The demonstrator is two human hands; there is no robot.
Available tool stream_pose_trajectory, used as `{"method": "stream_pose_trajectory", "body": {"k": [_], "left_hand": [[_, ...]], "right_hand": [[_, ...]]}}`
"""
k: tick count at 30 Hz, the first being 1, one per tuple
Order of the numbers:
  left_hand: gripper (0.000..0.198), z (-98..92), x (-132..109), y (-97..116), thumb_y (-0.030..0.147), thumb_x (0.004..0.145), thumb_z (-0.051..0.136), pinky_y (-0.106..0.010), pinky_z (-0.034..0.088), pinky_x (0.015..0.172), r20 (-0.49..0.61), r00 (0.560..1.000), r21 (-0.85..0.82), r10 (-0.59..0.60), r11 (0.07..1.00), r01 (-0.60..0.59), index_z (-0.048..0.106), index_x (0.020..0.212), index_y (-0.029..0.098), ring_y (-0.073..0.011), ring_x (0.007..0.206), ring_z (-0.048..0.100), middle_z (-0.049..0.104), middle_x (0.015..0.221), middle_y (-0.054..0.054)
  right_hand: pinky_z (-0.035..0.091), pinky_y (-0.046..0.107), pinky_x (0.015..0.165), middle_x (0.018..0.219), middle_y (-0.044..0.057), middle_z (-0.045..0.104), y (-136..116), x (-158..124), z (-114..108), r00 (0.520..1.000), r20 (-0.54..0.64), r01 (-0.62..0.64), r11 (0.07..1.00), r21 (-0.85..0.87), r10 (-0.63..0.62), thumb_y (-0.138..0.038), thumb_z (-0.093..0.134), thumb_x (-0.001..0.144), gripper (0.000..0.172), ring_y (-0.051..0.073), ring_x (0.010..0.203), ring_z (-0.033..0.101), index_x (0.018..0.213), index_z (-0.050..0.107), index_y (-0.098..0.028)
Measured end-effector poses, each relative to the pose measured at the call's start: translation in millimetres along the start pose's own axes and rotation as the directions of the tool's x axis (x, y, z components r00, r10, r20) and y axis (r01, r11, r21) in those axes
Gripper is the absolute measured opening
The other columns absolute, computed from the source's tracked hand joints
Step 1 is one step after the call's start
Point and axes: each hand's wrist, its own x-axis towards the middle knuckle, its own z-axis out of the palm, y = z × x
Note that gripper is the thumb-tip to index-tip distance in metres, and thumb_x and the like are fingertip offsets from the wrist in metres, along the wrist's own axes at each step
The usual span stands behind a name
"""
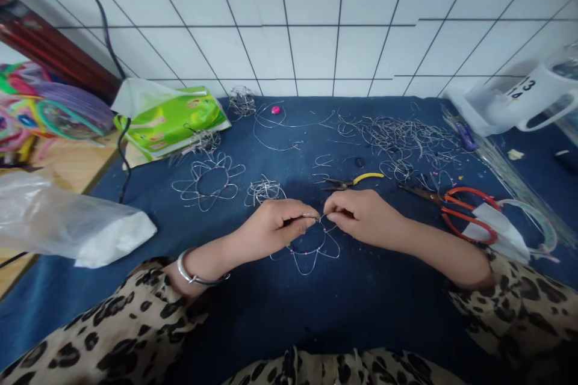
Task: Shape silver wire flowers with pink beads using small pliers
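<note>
A flower-shaped wire frame (pixel 305 261) with small pink beads on its inner ring lies in front of me. My left hand (pixel 273 225) pinches its upper edge between thumb and forefinger. My right hand (pixel 361 215) is closed in a pinch on a wire end of the same frame, just right of the left fingertips. Part of the frame is hidden under the left hand. Pliers (pixel 350 181) with a yellow handle lie just beyond the right hand. A finished-looking wire flower (pixel 212 181) with pink beads and looped petals rests to the left, beside a small bundle of wire (pixel 264 190).
Loose wire scraps (pixel 406 138) spread along the back right. Red-handled scissors (pixel 469 213) and a tape roll (pixel 544 225) lie right, below a white mug (pixel 533 93). Left stand a green tissue pack (pixel 180 117) and a plastic bag (pixel 112 234). A tiled wall (pixel 311 54) closes the back.
</note>
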Motion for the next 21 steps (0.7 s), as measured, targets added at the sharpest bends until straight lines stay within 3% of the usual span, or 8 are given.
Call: {"method": "stream_pose_trajectory", "body": {"k": [5,8,10,14,21], "left_hand": [[0.019,2.0,-2,1,0.022,0.088,0.049,-0.011,0.048,0.041,0.016,0.990,-0.250,-0.139,0.958,0.139,0.064,0.098,0.016,-0.0053,0.053,0.056,0.061,0.075,-0.001],[0.017,0.7,-2,2,0.022,0.086,0.051,-0.011,0.047,0.040,-0.014,0.987,-0.275,-0.158,0.950,0.148,0.065,0.095,0.016,-0.0043,0.049,0.053,0.060,0.071,0.000],[0.017,-1.3,-2,2,0.022,0.086,0.051,-0.011,0.047,0.040,-0.035,0.986,-0.274,-0.165,0.950,0.149,0.065,0.094,0.016,-0.0037,0.046,0.050,0.059,0.067,0.001],[0.017,-6.0,1,0,0.022,0.086,0.050,-0.011,0.045,0.038,-0.078,0.978,-0.267,-0.193,0.949,0.166,0.064,0.092,0.015,-0.0032,0.043,0.047,0.057,0.063,0.002],[0.016,-9.3,2,-3,0.023,0.085,0.050,-0.015,0.044,0.040,-0.072,0.958,-0.250,-0.279,0.935,0.254,0.063,0.089,0.015,-0.0040,0.041,0.047,0.056,0.062,0.002]], "right_hand": [[0.036,0.024,0.061,0.073,-0.002,0.061,-3,0,-7,0.999,-0.045,0.008,1.000,-0.019,-0.009,-0.027,0.047,0.087,0.014,0.010,0.064,0.052,0.083,0.058,-0.019],[0.038,0.027,0.071,0.083,0.002,0.063,0,-1,-21,0.990,-0.139,0.002,0.974,-0.229,-0.035,-0.031,0.043,0.090,0.021,0.014,0.077,0.054,0.088,0.060,-0.019],[0.039,0.033,0.079,0.093,0.007,0.064,6,-3,-30,0.982,-0.188,-0.053,0.897,-0.438,-0.034,-0.034,0.046,0.089,0.024,0.021,0.091,0.053,0.098,0.061,-0.018],[0.039,0.041,0.085,0.112,0.015,0.057,21,-9,-31,0.994,-0.110,-0.070,0.742,-0.666,-0.005,-0.044,0.057,0.080,0.047,0.031,0.106,0.046,0.116,0.055,-0.014],[0.037,0.044,0.087,0.120,0.014,0.053,32,-17,-25,0.995,-0.097,-0.094,0.677,-0.730,0.033,-0.044,0.049,0.085,0.049,0.032,0.108,0.044,0.126,0.049,-0.019]]}}
